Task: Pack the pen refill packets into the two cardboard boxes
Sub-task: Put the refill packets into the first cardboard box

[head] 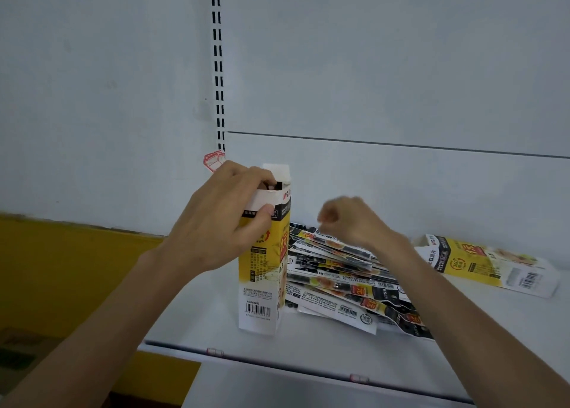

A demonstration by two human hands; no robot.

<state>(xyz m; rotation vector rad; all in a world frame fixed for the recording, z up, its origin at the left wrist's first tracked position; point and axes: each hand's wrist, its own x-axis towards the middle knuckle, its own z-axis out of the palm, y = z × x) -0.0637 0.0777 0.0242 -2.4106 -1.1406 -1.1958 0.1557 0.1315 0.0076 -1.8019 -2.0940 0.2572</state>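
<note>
- Forearms stretch in from the bottom corners, over the front lip of a white shelf [308, 346].
- Left hand [222, 219] grips the top of the upright box [262, 272], thumb on the front face and fingers hooked over the open rim. That box stands on end near the shelf front, long axis vertical, mouth up, flap raised at the back.
- Right hand [348, 222] hovers just over the refill packets [339, 275] with its fingers curled in. It's blurry, so can't tell if it's pinching anything.
- Packets lie flat in a messy fan right beside the box, mostly running left-right.
- Second box [490, 265] lies flat further right, long axis left-right, open end toward the pile.
- Behind it all is a pale back panel [385, 68] with a slotted strip [217, 68].
</note>
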